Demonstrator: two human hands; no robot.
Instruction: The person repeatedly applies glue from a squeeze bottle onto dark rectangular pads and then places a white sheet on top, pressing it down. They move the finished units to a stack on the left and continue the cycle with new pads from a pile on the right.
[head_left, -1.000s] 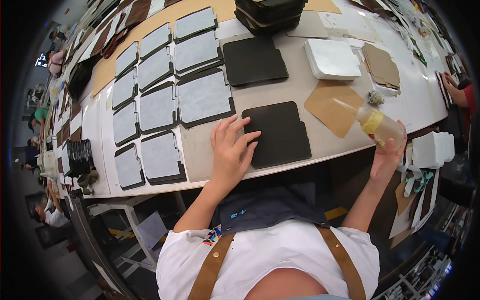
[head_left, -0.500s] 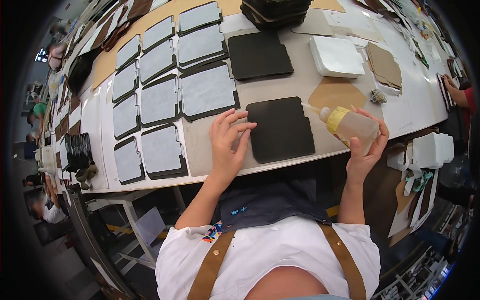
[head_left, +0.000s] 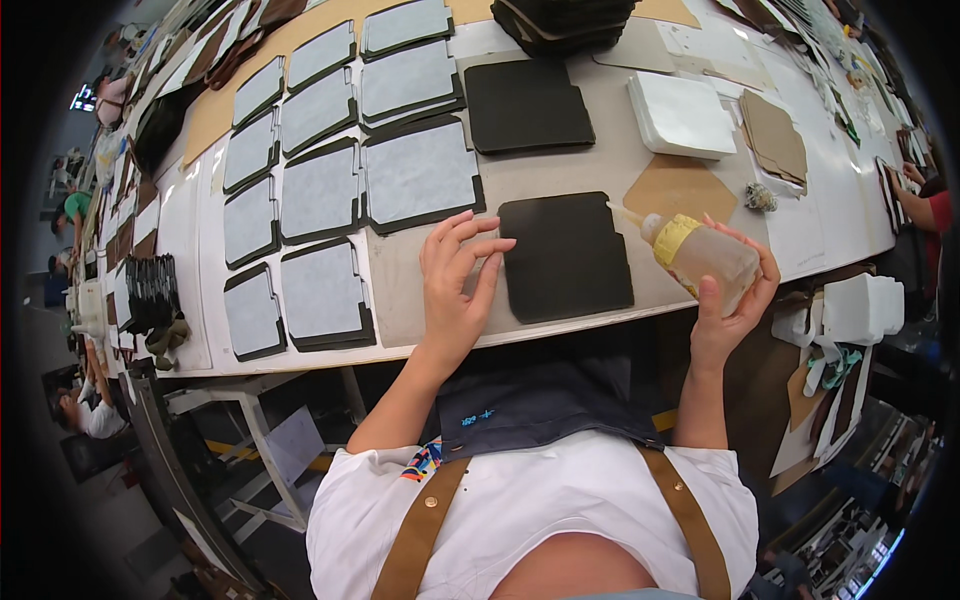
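In front of me on the table lies a flat dark panel (head_left: 567, 262) with a stepped right edge. My left hand (head_left: 460, 265) is open at its left side, the fingertips by the panel's left edge; whether they touch it I cannot tell. My right hand (head_left: 738, 285) is wrapped round a clear plastic squeeze bottle (head_left: 715, 262) with a yellow band and a pale pointed nozzle. The bottle is tilted, its nozzle at the panel's upper right corner. A second dark panel (head_left: 528, 106) lies farther back.
Several dark panels topped with pale grey sheets (head_left: 420, 175) fill the left. A dark stack (head_left: 560, 22) stands at the back. White sheets (head_left: 682, 115), brown pieces (head_left: 773, 140), a tan sheet (head_left: 682, 188) and a small lumpy object (head_left: 760, 197) lie to the right. Other people work nearby.
The view has shifted slightly. My hands keep nearly the same poses, the left beside the panel and the right holding the squeeze bottle with its nozzle at the panel's corner.
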